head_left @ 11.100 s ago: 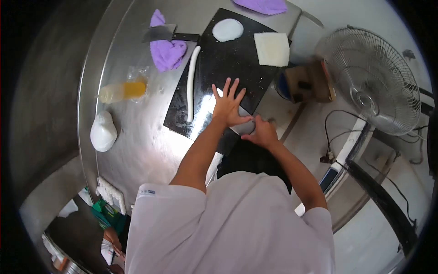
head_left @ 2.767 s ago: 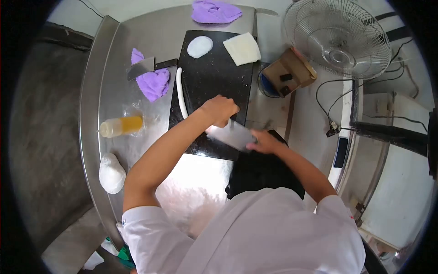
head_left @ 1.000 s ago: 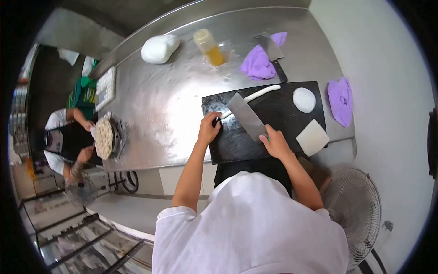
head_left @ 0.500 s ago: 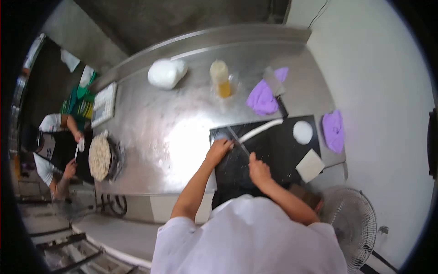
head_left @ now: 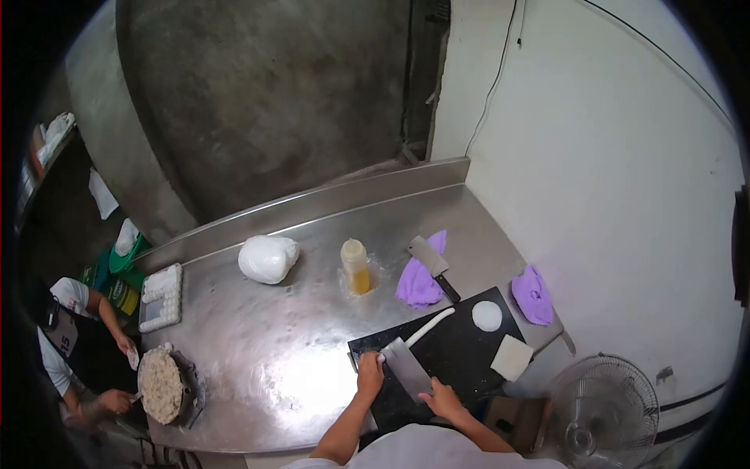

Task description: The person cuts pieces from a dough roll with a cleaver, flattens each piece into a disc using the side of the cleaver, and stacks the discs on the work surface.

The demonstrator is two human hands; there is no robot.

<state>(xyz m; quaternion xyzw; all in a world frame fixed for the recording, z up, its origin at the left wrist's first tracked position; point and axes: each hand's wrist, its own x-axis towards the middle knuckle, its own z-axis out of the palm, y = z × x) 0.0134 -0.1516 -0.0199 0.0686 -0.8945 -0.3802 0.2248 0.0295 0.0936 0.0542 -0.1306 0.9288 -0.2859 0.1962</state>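
Note:
My right hand is closed round the handle of a cleaver, whose broad blade shows its flat side above the black board. A thin white rope of dough runs up and right from the blade's far end. On the blade's other side, my left hand has its fingers closed at a small white end of dough. Near the board's right side are a round white patch, perhaps flour, and a square white scraper-like piece.
A second cleaver rests on a purple cloth; another purple cloth lies right. An oil bottle, a white wrapped bundle and an egg tray stand leftward. A co-worker works by a filling-heaped bowl. A fan stands right.
The view has tilted up, so everything sits lower. The cleaver, seen edge-on before, now shows its flat blade. My left hand stays beside the dough's near end.

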